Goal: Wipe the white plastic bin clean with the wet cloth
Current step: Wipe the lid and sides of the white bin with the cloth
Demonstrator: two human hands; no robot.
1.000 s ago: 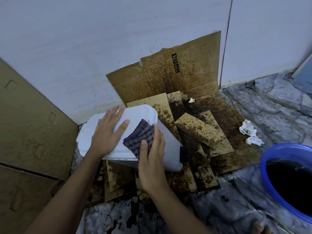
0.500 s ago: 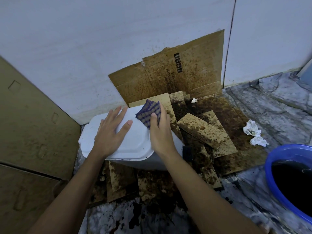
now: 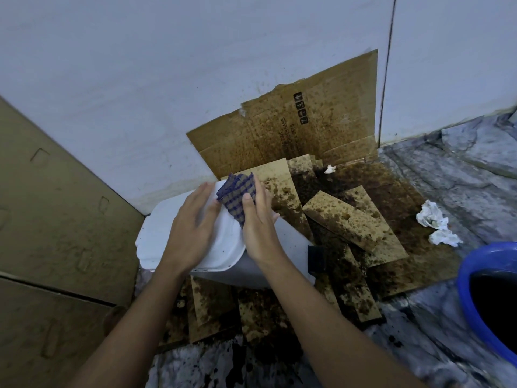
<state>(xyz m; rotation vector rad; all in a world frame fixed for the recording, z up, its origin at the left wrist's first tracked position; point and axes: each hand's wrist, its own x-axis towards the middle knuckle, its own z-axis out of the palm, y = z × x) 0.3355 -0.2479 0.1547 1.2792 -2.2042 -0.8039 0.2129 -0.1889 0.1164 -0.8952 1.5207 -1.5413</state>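
Observation:
The white plastic bin (image 3: 159, 233) lies tipped on the stained cardboard near the wall, its flat white face turned up. My left hand (image 3: 190, 236) rests flat on that face with the fingers spread, holding nothing. My right hand (image 3: 258, 228) presses a folded checked blue-and-brown cloth (image 3: 236, 196) against the bin's far right edge. The cloth sticks out past my fingers toward the wall. A small black part (image 3: 314, 257) shows on the bin's right side.
Stained cardboard pieces (image 3: 347, 222) cover the floor, and one sheet (image 3: 291, 133) leans on the white wall. Crumpled white tissues (image 3: 436, 225) lie at right. A blue basin (image 3: 486, 301) of dark water sits at the right edge. A brown panel (image 3: 56, 219) stands at left.
My right hand slid the cloth from the near middle of the bin's face up to its far right edge. My left hand shifted slightly right along the face.

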